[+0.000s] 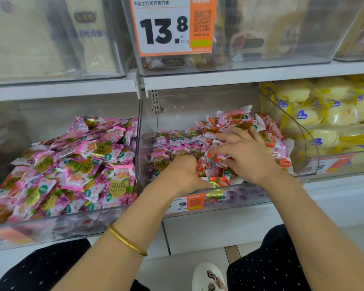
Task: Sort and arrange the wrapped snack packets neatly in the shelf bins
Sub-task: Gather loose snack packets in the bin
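Reaching with both hands into the middle clear bin [250,195] on the lower shelf. Pressing the right hand [247,157] down on a heap of red strawberry-print packets [235,120] at the right and far side of that bin, fingers spread and mostly straight, released rather than clenched. Digging the left hand [183,175] into the pile near the bin's front wall, just left of the right hand, where the strawberry-print packets meet the pink-and-purple packets [168,141] filling the bin's left part. Fingertips buried there, so cannot tell whether gripping anything. On the left forearm, a gold bangle [127,241].

To the left, touching the middle bin's side wall, a left bin [51,225] heaped full of purple jelly packets [82,164]. To the right, a right bin [311,148] of yellow wrapped cakes [324,114]. Above, on an upper-shelf bin, an orange-and-white price tag [166,26] reading 13.8. On the middle bin's front, a small price label [189,203], partly behind the left wrist. Near, on the floor, a white shoe [208,276].
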Tool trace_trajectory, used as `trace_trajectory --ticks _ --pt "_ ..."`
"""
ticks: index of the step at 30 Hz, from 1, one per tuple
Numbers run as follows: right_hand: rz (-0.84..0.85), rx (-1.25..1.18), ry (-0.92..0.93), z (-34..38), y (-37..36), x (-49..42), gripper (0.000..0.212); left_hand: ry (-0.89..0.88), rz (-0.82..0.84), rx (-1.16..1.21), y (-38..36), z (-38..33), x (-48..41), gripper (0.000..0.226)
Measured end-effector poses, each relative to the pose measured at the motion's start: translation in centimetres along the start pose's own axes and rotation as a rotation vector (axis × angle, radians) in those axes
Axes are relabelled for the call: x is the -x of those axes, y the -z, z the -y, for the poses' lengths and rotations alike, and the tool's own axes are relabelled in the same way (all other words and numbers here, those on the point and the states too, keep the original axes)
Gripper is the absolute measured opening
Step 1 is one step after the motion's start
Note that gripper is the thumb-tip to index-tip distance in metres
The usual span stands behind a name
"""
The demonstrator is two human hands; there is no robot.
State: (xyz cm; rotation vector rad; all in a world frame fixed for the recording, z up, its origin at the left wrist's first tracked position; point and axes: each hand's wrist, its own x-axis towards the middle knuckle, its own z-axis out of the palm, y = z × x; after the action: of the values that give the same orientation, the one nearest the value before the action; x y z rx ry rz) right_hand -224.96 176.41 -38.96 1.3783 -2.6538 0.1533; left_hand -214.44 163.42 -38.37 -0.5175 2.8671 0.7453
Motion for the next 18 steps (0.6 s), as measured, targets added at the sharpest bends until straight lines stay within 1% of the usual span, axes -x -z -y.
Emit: trace_trajectory --ticks 2,5,6,9,10,11,15,18 --pt "0.035 0.006 0.024 0.1 -0.1 0.0 0.039 -0.011 -0.002 0.015 0.0 -0.1 -0.1 0.053" --pt "0.032 -0.03 -0.016 -0.1 0.0 -0.1 0.032 -0.02 -0.01 0.107 -0.1 -0.1 -0.2 0.053" --pt "0.02 -0.051 -0.032 -0.2 0.0 -0.1 0.031 -0.019 -0.009 0.142 0.0 -0.2 0.0 0.048" --pt "-0.027 -0.099 -0.041 -0.5 0.0 0.1 0.027 -0.002 -0.003 0.332 0.4 -0.4 0.2 0.021" --pt "-0.037 -0.103 -0.034 -0.6 0.0 0.2 0.027 0.008 -0.009 0.401 0.8 -0.4 0.3 0.014" --pt "-0.042 -0.099 -0.024 -0.6 0.0 0.2 0.026 0.02 -0.023 0.461 1.2 -0.3 0.3 0.012" --pt "-0.046 -0.058 -0.002 -0.8 -0.3 0.3 0.025 0.065 -0.096 0.589 3.4 0.5 0.0 0.02" --pt "-0.068 -0.08 0.017 -1.2 -0.5 0.4 0.024 0.118 -0.181 0.785 4.8 1.1 0.0 0.014"
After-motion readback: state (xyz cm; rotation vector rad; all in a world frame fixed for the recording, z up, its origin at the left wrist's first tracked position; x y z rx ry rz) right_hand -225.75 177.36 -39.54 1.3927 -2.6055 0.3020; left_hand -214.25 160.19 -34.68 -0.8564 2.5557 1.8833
